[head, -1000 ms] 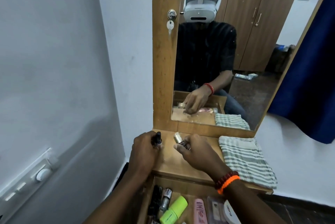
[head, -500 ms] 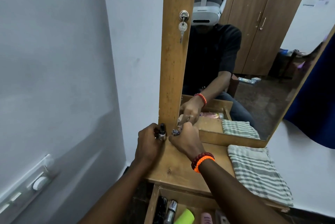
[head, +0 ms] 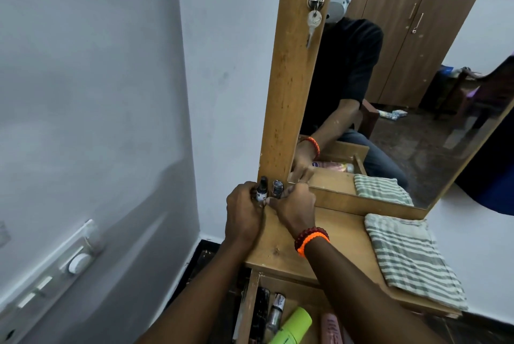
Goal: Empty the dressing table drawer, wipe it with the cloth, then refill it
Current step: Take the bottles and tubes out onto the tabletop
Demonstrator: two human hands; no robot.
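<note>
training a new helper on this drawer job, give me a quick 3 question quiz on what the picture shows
1. True or false: the striped cloth lies folded on the tabletop, touched by neither hand.
2. Where are the two small bottles being set? A) in the drawer B) at the back left corner of the tabletop, by the mirror frame C) on the cloth
3. Fill in: the drawer below is open and still holds things, such as a lime green ____.

Key:
1. True.
2. B. The left hand holds the dark-capped bottle; the right hand holds the silver-capped bottle.
3. Tube.
</note>
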